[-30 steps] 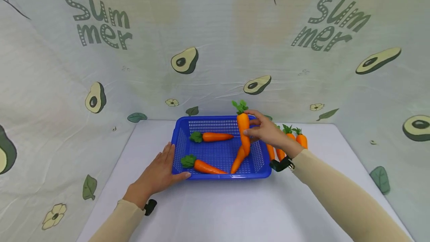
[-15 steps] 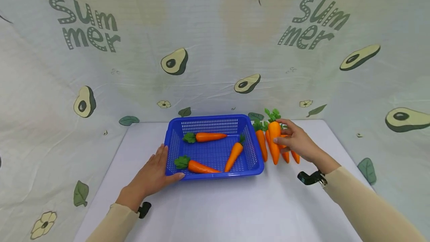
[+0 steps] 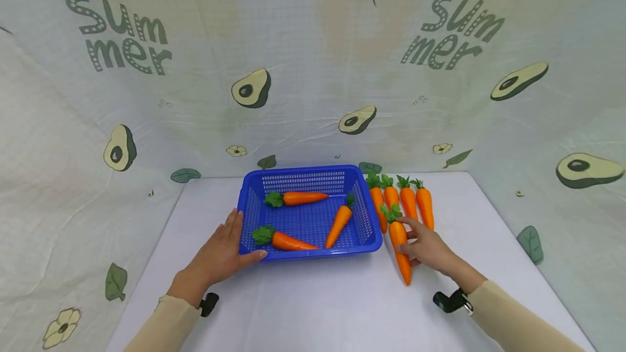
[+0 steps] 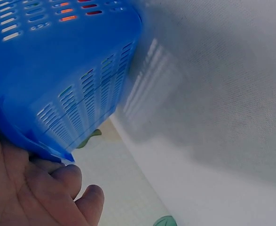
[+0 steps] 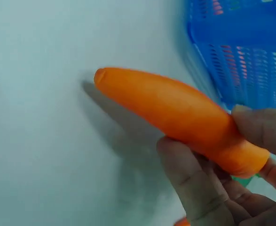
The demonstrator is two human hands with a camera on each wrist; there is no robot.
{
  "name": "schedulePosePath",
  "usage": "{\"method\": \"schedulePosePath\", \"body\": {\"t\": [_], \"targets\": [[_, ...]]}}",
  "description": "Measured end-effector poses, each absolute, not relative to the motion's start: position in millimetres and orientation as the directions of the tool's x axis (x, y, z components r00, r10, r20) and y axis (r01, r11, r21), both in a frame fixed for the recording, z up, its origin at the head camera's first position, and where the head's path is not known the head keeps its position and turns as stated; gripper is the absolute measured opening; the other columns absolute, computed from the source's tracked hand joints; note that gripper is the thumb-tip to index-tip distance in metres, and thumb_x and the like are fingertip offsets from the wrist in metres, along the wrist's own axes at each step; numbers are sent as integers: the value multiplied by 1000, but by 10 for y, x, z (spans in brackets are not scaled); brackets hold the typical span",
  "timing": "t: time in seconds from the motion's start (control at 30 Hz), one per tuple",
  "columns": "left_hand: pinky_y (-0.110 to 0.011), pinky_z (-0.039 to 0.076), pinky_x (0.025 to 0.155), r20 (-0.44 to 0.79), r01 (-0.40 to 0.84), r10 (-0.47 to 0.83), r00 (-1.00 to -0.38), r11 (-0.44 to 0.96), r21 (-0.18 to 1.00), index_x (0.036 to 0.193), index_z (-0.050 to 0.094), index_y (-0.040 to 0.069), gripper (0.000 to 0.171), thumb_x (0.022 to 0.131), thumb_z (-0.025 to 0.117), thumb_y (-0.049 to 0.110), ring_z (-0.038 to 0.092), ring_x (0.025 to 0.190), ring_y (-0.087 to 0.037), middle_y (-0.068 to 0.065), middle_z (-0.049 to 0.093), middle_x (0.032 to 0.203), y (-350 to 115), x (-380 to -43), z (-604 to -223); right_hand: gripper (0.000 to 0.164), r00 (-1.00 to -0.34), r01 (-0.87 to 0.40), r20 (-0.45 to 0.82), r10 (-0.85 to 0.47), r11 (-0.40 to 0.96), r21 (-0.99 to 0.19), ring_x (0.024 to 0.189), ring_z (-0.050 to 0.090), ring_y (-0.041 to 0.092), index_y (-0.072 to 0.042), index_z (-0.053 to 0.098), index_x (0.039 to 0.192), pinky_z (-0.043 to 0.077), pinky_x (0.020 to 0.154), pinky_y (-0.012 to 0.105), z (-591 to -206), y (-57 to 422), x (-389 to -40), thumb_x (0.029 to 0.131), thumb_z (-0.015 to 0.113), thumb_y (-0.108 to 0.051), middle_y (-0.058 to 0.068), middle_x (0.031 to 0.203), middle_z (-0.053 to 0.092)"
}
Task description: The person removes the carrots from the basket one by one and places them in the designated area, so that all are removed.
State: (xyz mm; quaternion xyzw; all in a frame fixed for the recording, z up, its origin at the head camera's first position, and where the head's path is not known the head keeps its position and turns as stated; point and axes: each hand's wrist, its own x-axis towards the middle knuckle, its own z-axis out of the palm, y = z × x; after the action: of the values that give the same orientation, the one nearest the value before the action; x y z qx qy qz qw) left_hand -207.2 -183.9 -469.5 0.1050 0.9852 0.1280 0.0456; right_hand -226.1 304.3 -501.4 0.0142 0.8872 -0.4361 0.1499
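My right hand [image 3: 427, 249] pinches an orange carrot [image 3: 400, 251] with a leafy green top, between thumb and fingers. It is just right of the blue basket [image 3: 313, 256], its tip pointing toward me. The right wrist view shows the held carrot [image 5: 170, 106] close over the white surface, with its shadow beside it. At the basket's front left corner, my left hand [image 3: 215, 251] rests on the rim with fingers extended and the thumb along the front edge. Inside the basket lie three carrots: one at the back [image 3: 305, 198], one at the front [image 3: 293, 242], one at the right [image 3: 339, 226].
Several more carrots [image 3: 408, 202] lie in a row on the white table [image 3: 313, 308], right of the basket, green tops toward the back. A printed cloth [image 3: 298, 42] with avocados and lettering hangs behind and along the sides.
My right hand has carried the carrot out from over the basket, rightward past the row, then toward me. The left hand stays on the basket rim. The head view has shifted slightly.
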Motion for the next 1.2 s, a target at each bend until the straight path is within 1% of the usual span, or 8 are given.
{"method": "schedulePosePath", "body": {"t": [0.13,0.3,0.47,0.6,0.77,0.9,1.07,1.2], "targets": [[-56,19,119,-59,199,221,-974,946,256,156,4,1,127,74,41,90,18,148,-43,-22,6,163,-1842,-2070,-4691,73,-950,173,-300,-89,650,-740,73,66,20,-18,36,149,61,60,35,-5080,2987,-2233,86,74,-18,27,124,54],[-56,20,119,-41,212,230,-972,943,256,156,4,1,126,75,41,89,19,147,-43,-22,7,163,-1846,-2078,-4701,71,-951,176,-300,-79,660,-731,72,66,20,-18,38,148,60,59,35,-5086,2959,-2245,86,73,-16,27,123,55],[-56,19,120,-57,204,225,-973,944,259,156,3,2,127,73,40,91,19,148,-43,-21,5,163,-1845,-2070,-4727,72,-943,193,-325,-75,671,-715,67,66,20,-16,40,147,60,57,36,-5084,2946,-2235,84,75,-13,21,114,61],[-56,19,119,-59,202,223,-973,946,254,156,2,2,127,73,39,91,19,148,-43,-21,5,163,-1843,-2067,-4730,72,-935,204,-348,-68,699,-685,64,65,20,-16,39,146,59,55,35,-5086,2920,-2232,84,76,-16,17,108,63],[-56,19,120,-56,203,224,-973,945,258,156,3,2,127,74,41,90,18,148,-42,-21,5,164,-1836,-2069,-4718,72,-934,217,-355,-36,732,-646,60,63,21,-16,40,146,58,53,33,-5095,2886,-2238,83,77,-17,18,109,63],[-56,18,120,-58,205,228,-972,943,263,156,3,2,127,74,41,90,17,148,-42,-21,5,164,-1830,-2072,-4714,71,-935,215,-355,-24,756,-618,61,61,20,-14,41,145,57,52,32,-5095,2868,-2235,83,77,-16,18,107,64],[-56,19,120,-51,213,233,-971,943,256,156,4,1,126,75,41,89,19,148,-43,-21,6,163,-1831,-2061,-4713,71,-936,212,-351,-30,748,-629,63,62,20,-13,41,145,58,53,32,-5091,2858,-2216,83,76,-15,19,108,63],[-56,20,119,-45,216,235,-971,940,263,156,4,1,125,75,43,88,19,148,-42,-21,6,163,-1832,-2070,-4686,72,-936,217,-351,-31,735,-642,64,63,19,-13,41,147,59,54,32,-5083,2859,-2229,84,77,-16,23,116,60]]}}
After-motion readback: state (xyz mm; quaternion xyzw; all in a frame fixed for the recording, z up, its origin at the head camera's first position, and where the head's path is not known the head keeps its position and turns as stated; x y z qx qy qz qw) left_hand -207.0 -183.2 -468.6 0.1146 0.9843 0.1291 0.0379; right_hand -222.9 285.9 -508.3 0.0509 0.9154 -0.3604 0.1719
